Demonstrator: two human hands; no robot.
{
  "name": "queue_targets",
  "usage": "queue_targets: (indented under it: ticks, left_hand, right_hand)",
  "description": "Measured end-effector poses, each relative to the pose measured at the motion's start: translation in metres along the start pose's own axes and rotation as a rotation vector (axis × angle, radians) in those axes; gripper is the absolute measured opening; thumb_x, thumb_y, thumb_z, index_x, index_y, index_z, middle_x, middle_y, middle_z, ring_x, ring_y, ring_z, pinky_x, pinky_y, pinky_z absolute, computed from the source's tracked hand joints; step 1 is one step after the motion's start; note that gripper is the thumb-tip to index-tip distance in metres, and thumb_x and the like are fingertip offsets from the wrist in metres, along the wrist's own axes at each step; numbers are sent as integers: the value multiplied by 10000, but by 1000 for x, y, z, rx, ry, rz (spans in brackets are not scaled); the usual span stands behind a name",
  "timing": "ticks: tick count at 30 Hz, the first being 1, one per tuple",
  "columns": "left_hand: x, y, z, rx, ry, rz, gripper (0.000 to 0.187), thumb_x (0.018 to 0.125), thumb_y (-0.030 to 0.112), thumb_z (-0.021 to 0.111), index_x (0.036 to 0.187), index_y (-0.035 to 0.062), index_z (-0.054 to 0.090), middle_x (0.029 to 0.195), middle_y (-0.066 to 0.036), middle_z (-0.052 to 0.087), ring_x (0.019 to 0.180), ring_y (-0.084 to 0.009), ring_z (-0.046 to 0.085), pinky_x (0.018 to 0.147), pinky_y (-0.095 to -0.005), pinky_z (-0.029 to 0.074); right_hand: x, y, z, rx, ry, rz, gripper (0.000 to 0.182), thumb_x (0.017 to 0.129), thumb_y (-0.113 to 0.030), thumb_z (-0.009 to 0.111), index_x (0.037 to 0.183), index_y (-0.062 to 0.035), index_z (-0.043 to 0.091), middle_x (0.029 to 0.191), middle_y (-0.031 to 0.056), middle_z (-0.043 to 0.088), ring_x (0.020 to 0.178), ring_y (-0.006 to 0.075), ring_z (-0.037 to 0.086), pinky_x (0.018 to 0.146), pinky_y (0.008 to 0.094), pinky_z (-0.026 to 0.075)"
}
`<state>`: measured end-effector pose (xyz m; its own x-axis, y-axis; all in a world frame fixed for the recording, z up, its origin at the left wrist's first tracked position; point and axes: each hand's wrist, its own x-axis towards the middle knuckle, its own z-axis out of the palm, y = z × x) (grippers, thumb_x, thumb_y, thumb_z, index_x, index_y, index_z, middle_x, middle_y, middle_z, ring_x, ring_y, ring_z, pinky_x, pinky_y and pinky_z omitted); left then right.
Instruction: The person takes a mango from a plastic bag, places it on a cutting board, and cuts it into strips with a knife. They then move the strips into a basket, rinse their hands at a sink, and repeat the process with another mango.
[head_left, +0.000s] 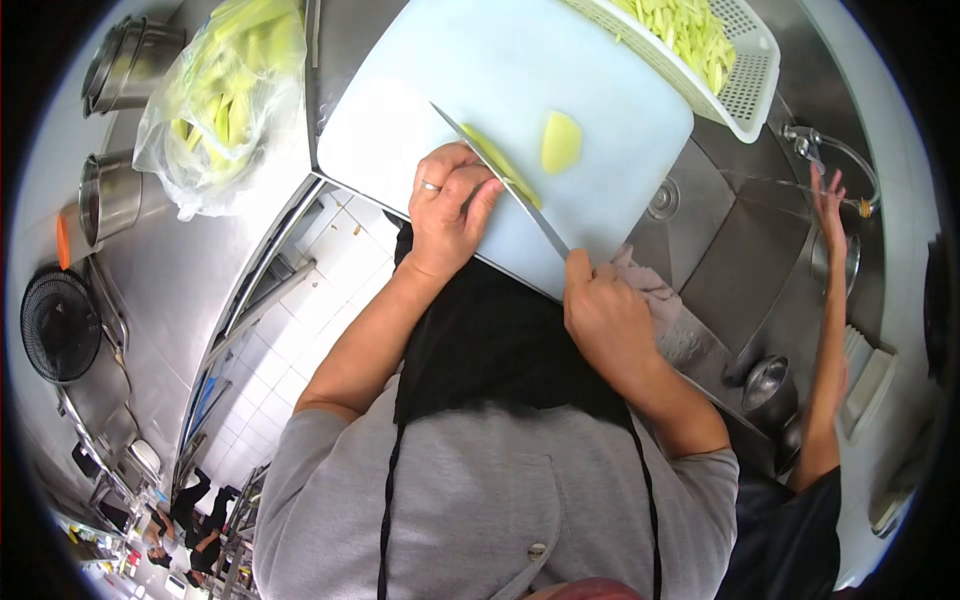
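My right hand [608,310] is wrapped round the handle of a long kitchen knife [528,208]. Its blade slants across the white cutting board [370,110], against a piece of pale green vegetable [508,172]. With fingers curled and a ring on one of them, my left hand [452,205] presses that piece from the left, close beside the blade. Part of the piece is hidden by the hand and the knife. Farther right on the board lies a flat slice [562,142] of the same pale green, touched by neither hand.
A white perforated basket [745,120] of thin green strips overlaps the board's upper right. Left are a plastic bag [215,150] of green vegetable pieces and metal pots [112,198]. A crumpled cloth [650,290] lies by the sink [700,235]. Another person's hand [828,205] reaches near the faucet.
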<state>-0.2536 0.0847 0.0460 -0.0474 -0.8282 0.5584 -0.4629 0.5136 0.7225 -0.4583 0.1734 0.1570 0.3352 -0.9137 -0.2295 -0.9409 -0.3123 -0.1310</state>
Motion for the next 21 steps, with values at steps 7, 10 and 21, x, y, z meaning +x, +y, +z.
queue_targets:
  ticks: [7,10,21]
  left_hand:
    - [1,0,0,9,15,23,235,827,56,865,998,58,704,1099,-130,672,1024,-297,657,856,-392,540]
    - [7,-3,0,30,21,31,222,831,69,861,991,71,707,1104,-123,667,1010,-301,657,840,-398,546]
    - [14,-16,-21,-57,-158,-31,168,910,110,804,1036,42,716,1164,-179,671,1107,-340,661,922,-424,549]
  right_hand:
    - [32,4,20,163,55,-12,65,947,-43,563,950,-32,499,720,188,652,598,365,698,537,449,573]
    - [50,6,31,166,-41,67,49,964,-58,538,983,-25,507,720,207,670,637,405,704,567,521,558]
    - [61,-17,42,169,222,78,37,927,-46,571,938,-21,547,635,186,656,599,376,704,551,497,568]
